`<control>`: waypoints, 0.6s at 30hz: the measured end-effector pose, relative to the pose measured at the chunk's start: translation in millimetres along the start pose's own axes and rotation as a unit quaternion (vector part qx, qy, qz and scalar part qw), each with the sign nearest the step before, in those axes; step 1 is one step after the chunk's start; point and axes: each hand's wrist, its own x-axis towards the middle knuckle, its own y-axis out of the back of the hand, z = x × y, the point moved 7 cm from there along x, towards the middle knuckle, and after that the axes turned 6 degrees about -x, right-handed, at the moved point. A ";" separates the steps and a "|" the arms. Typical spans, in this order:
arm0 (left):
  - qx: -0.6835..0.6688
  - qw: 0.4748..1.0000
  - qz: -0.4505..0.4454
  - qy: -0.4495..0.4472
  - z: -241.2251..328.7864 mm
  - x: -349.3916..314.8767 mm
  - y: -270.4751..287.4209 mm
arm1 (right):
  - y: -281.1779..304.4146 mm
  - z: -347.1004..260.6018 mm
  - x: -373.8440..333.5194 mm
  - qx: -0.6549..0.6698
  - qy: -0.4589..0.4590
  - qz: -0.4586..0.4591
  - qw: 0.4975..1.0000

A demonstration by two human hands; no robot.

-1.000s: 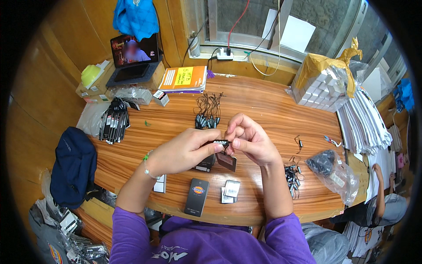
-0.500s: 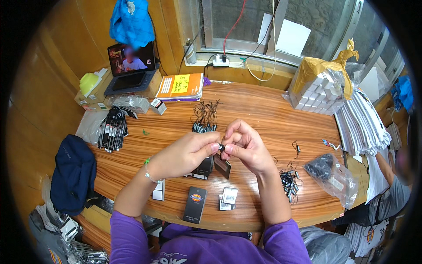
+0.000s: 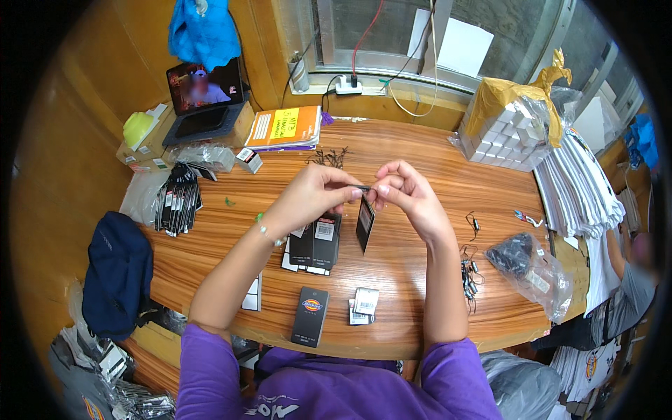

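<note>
Above the middle of the wooden table, my left hand (image 3: 308, 194) pinches a thin black string fastener between thumb and fingers. Close beside it, my right hand (image 3: 413, 198) pinches the same string at its other part. From the string, just below my fingertips, hangs a black hang tag (image 3: 365, 227), turned nearly edge-on. A stack of black hang tags (image 3: 313, 246) lies under my left wrist. Nearer to me is one more black tag (image 3: 309, 318), flat, with small white barcode stickers (image 3: 365, 301) to its right. Beyond my left hand, a bunch of black strings (image 3: 330, 157) is partly hidden.
More string fasteners (image 3: 471, 276) lie right of my right forearm, near a clear plastic bag (image 3: 532, 273). Small snippers (image 3: 527, 218) rest farther right. Stacked white garments (image 3: 577, 185) and boxes in plastic (image 3: 504, 133) fill the back right. Bundled tags (image 3: 176, 206) lie left.
Both hands have moved a little away from me, and the tag now hangs lower from the string. The tag stack shows more fully. The whole view has shifted slightly.
</note>
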 end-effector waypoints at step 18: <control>0.483 0.849 -0.211 -0.046 -65.7 16.9 -98.0 | 85.4 22.6 1.9 -0.192 0.038 0.197 0.961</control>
